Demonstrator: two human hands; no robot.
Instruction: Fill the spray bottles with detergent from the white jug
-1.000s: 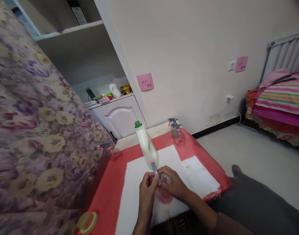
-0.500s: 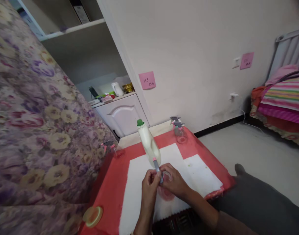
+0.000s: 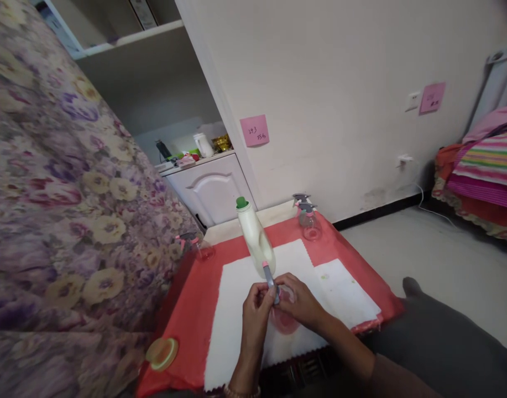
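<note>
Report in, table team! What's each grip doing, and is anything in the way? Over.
Left grip on gray spray head, right grip beside it. Clear bottle below, over white cloth. Pale jug just beyond, seemingly not blocking.

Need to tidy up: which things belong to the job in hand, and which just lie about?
Likely the job:
- held spray bottle
- white cloth
- pale jug
- perhaps the other spray bottles

Apparently lying about:
- yellow-rimmed round item
- shelved white bottle
- striped bedding
</note>
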